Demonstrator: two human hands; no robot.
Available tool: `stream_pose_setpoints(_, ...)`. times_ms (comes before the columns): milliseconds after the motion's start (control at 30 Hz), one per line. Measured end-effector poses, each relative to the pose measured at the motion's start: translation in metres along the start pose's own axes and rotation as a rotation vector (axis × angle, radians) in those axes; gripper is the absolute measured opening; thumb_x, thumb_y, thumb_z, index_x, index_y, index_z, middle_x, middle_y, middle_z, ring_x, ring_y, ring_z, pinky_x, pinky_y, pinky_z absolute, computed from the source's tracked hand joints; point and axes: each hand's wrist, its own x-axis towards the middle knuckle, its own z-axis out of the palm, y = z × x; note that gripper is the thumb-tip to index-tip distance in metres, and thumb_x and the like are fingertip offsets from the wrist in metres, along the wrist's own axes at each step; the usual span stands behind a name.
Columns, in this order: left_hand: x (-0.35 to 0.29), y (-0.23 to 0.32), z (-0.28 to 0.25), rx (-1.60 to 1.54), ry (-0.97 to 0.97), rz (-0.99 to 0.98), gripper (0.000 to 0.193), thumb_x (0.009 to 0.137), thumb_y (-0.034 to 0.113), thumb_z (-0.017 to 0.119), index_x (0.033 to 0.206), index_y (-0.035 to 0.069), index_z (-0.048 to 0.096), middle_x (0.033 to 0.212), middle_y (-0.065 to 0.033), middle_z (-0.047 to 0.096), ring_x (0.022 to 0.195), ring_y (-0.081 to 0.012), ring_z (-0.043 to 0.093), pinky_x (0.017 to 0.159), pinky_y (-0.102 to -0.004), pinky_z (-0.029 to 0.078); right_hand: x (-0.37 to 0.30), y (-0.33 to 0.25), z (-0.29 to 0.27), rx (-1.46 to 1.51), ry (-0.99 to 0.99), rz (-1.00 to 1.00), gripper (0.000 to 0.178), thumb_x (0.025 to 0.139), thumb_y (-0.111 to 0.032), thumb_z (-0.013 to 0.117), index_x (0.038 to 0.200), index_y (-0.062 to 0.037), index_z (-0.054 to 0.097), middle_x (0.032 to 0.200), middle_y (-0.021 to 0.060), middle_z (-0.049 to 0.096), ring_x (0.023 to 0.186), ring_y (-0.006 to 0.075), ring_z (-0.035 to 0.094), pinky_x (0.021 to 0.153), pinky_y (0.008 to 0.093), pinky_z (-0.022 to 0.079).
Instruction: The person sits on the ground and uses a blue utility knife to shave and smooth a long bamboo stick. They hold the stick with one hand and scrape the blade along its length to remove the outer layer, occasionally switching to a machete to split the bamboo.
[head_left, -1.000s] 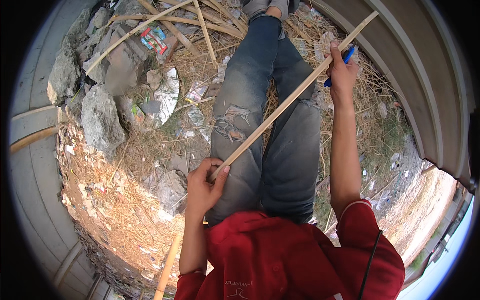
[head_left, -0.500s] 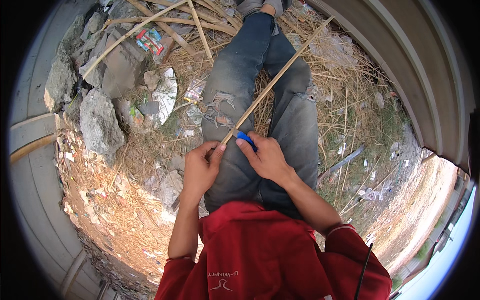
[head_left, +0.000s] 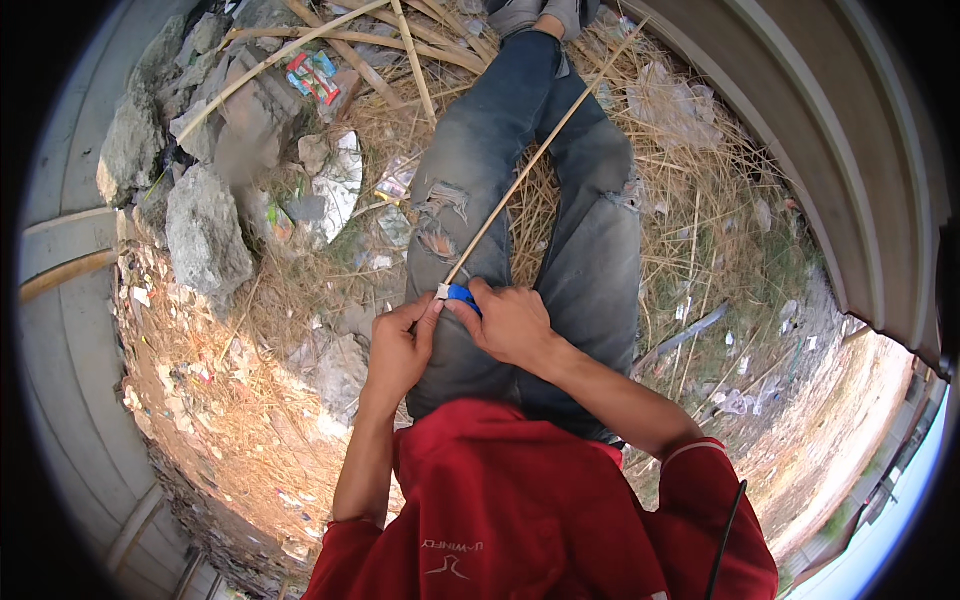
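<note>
A long, thin bamboo strip runs slantwise over my legs, its far end up and to the right. My left hand pinches its near end between thumb and fingers, above my left thigh. In my right hand is a blue-handled cutter knife, its short pale blade lying against the strip right beside my left fingertips. Both hands are almost touching. My fingers hide most of the knife's handle and the very tip of the strip.
My outstretched legs in torn jeans lie on straw-littered ground. Broken concrete lumps are piled at the left. More bamboo strips lie beyond them, near my feet. A corrugated metal sheet curves along the right.
My right hand and the knife have moved left and slightly down along the strip, close to my left fingertips. The strip's far end has shifted left and up a little.
</note>
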Motion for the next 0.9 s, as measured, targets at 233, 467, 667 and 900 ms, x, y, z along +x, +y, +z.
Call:
stream_pose_setpoints(233,-0.037,0.005,-0.031,0.239,-0.052,-0.052,0.018,0.095,0.010,0.070,0.105,-0.005,0.074,0.068,-0.0163,0.065,0.056,-0.0229,0.062,0.055,-0.0324,0.046,0.010,0.001,-0.014,0.023,-0.008,0.101,0.048,0.101,-0.046,0.055,0.090,-0.0001,0.061,0.064,0.0232,0.065,0.061,0.0455,0.066,0.057,0.0557,0.052)
stream_pose_setpoints(467,-0.090,-0.038,-0.051,0.100,0.007,0.000,0.010,0.091,0.003,0.071,0.100,-0.002,0.075,0.061,-0.0062,0.056,0.050,-0.0098,0.051,0.047,-0.0269,0.038,0.052,0.098,-0.156,0.013,0.535,0.361,0.053,0.106,-0.045,0.049,0.095,0.0040,0.065,0.065,0.0192,0.061,0.058,0.0358,0.058,0.057,0.0457,0.044)
stream_pose_setpoints(667,-0.024,0.005,0.002,-0.145,0.128,0.043,0.015,0.097,0.009,0.069,0.103,-0.003,0.074,0.063,-0.0018,0.054,0.055,-0.0061,0.049,0.051,-0.0235,0.037,0.039,0.065,-0.153,0.372,0.415,0.213,0.035,0.103,-0.035,0.061,0.097,-0.0003,0.066,0.066,0.0012,0.049,0.063,0.0104,0.044,0.059,0.0292,0.038)
stream_pose_setpoints(900,0.038,0.094,0.044,-0.800,0.084,0.058,0.025,0.107,0.016,0.054,0.119,-0.004,0.064,0.077,0.0010,0.059,0.061,-0.0031,0.047,0.054,-0.0196,0.036,0.027,-0.010,-0.110,0.924,0.240,-0.009,0.027,0.094,-0.015,0.074,0.116,0.0002,0.068,0.079,-0.0060,0.056,0.069,0.0012,0.043,0.059,0.0202,0.036)
